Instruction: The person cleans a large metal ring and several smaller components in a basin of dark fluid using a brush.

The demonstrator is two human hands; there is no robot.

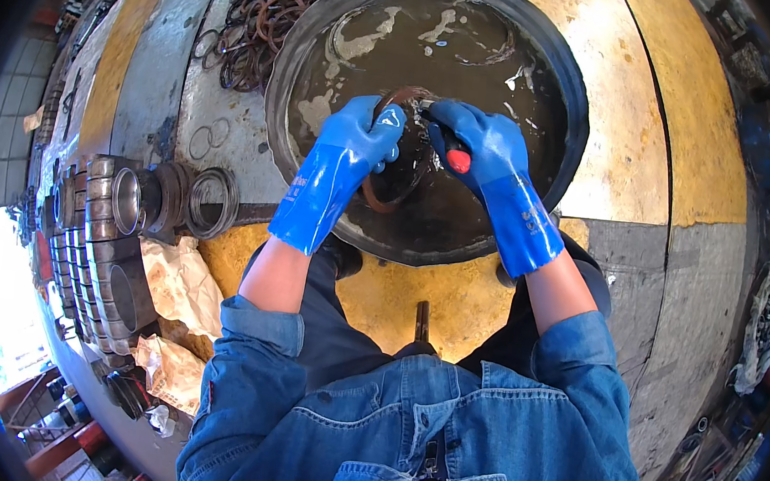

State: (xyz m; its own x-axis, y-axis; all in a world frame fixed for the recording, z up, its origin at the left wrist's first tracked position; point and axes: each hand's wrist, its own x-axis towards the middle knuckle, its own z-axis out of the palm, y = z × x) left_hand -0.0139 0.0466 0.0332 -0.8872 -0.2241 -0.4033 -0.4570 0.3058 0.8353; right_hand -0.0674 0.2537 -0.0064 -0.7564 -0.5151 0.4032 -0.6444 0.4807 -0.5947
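Observation:
Both my hands wear long blue rubber gloves and are over a round black tub of murky brown liquid. My left hand is closed around a brown ring, which hangs over the liquid. In my right hand is a hand tool with a black and red handle. Its working end meets the ring's upper part between the two hands; glove and ring hide most of it, so its kind is unclear.
Left of the tub lies a heap of dark rings, with thin wire rings below. Metal cylinders, stacked rings and crumpled brown paper are at lower left. A plastic bag sits at far right.

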